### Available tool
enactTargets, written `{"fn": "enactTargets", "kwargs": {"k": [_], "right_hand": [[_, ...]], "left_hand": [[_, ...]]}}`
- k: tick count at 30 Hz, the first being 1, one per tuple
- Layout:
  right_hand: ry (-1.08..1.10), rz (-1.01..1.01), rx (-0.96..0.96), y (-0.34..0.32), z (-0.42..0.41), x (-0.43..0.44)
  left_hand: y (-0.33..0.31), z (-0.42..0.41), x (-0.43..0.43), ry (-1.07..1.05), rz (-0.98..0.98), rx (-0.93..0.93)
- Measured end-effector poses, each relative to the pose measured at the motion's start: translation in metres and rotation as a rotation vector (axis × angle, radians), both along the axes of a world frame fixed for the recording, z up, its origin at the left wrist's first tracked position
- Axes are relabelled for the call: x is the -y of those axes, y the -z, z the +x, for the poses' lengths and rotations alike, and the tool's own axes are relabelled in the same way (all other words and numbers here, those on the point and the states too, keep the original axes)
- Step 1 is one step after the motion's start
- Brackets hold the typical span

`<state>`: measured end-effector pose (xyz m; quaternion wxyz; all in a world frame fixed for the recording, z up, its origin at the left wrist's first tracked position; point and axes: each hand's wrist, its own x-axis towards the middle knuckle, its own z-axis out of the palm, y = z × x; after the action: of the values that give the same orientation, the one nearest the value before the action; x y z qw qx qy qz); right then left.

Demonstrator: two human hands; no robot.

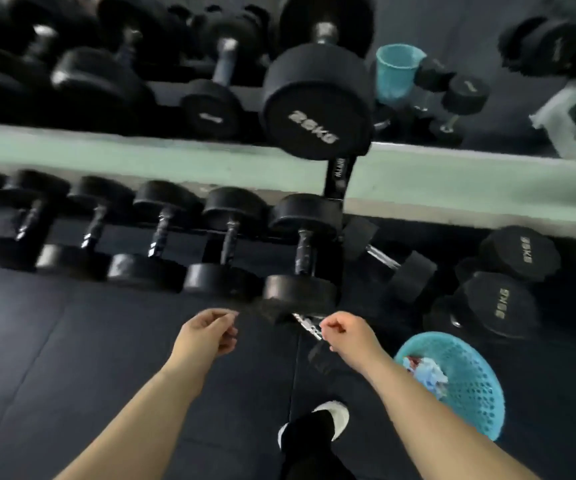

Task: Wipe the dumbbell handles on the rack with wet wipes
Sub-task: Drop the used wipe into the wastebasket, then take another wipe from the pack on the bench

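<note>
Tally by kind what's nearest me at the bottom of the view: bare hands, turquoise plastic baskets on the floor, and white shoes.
Bare hands: 2, the left hand and the right hand
turquoise perforated plastic basket on the dark floor: 1
white shoe, partly covered by a black trouser leg: 1
Total: 4

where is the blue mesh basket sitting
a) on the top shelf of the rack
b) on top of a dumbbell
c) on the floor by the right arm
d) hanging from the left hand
c: the basket stands on the dark floor mat, just to the right of the forearm behind the right hand, with some crumpled stuff inside it.
</note>
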<state>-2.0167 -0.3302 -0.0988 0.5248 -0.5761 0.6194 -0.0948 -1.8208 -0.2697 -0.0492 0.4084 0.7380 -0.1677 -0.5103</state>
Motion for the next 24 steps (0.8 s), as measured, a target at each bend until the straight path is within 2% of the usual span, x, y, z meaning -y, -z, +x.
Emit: {"fn": "enactTargets", "kwargs": {"k": [4, 11, 17, 24], "right_hand": [[-0.356, -0.058, -0.004, -0.033, 0.09, -0.034], [-0.918, -0.043, 0.079, -0.063, 0.268, -0.146], [-1.426, 0.0, 0.061, -0.053, 0.373, -0.245], [-1.93, 0.006, -0.079, -0.022, 0.43, -0.342]], "left_hand": [[-0.008, 0.062, -0.105, -0.25, -0.008, 0.014], [-0.009, 0.138, -0.29, -0.894, 0.021, 0.063], [0.013, 0.135, -0.381, -1.329, 0.102, 0.012], [0.039, 0.098, -0.45, -1.828, 0.245, -0.072]]}}
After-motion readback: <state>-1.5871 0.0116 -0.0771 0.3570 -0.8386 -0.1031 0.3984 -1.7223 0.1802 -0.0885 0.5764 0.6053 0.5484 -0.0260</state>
